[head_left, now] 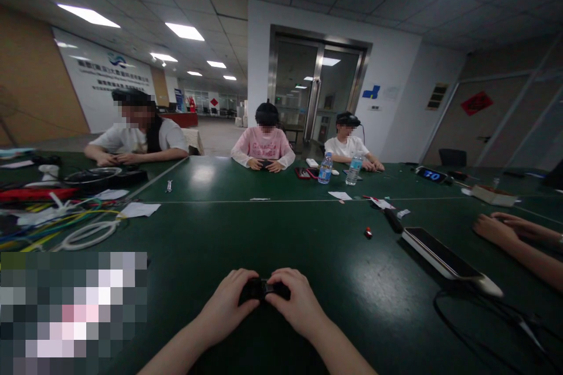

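Note:
Low in the middle of the head view, a small black object [264, 288] with a shiny middle part lies between my two hands, at the dark green table [193, 258]. My left hand [233, 299] curls around its left end, thumb in front and fingers behind. On the other end, my right hand [294, 299] has the same kind of grip, its thumb and fingertips close to the middle. The palms and fingers cover much of the object, so its exact kind does not show.
To the right lie a small red item [368, 232], a white-edged device [442, 253] and black cables [475, 322]. Another person's hands [497, 228] rest at the right edge. Tangled cables [88, 234] lie left. Two bottles [325, 169] stand near people seated opposite.

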### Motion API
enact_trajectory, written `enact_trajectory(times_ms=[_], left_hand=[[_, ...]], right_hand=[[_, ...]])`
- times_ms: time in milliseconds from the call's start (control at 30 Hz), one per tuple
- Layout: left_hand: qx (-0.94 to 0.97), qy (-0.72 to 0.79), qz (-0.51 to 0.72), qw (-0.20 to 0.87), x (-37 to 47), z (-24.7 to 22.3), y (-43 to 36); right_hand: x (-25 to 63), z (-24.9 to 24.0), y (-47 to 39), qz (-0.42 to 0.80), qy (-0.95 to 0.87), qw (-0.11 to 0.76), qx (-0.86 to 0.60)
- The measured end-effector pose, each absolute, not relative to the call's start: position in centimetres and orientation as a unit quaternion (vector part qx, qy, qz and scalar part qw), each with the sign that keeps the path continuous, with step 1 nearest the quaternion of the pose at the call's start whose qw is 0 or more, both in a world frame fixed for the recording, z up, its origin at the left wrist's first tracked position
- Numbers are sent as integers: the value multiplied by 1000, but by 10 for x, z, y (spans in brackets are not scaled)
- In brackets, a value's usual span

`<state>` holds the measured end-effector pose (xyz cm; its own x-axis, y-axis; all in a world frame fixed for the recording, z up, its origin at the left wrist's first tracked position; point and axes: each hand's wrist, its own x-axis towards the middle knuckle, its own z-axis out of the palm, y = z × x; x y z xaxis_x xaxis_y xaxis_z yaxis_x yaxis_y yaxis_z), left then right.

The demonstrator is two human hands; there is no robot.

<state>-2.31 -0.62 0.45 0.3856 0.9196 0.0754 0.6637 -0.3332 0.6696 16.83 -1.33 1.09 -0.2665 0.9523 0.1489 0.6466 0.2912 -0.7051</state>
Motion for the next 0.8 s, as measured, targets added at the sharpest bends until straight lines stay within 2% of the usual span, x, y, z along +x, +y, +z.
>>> enact_trajectory(times_ms=[633,800], left_hand=[[769,521,223,296,-25,1,-4],[772,515,229,292,-25,3,-5]], right_hand=[[186,5,-4,293,-566,507,-580],[191,0,1,284,-544,535,-581]])
